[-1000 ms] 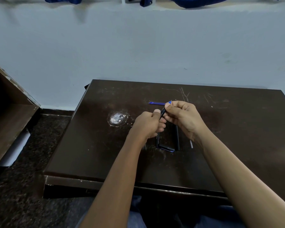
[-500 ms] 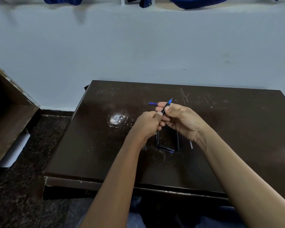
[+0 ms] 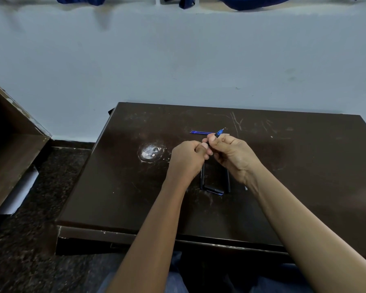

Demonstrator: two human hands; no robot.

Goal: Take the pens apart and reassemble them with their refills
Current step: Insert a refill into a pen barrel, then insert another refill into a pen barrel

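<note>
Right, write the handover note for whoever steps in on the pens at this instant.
Left hand: closed on the lower end of the pen in hand, above the table.
Right hand: pinching the same pen near its blue tip, which points up and away.
On the table: blue refills lying just beyond the hands; two black barrels and lying parallel below them, a short black piece across their near ends, and a small pale part by the right wrist.
Done: several pens taken apart.
Left: finish the held pen, then refit the loose barrels with refills.

Both hands [image 3: 211,154] together, fingers [image 3: 205,147] pinched
</note>
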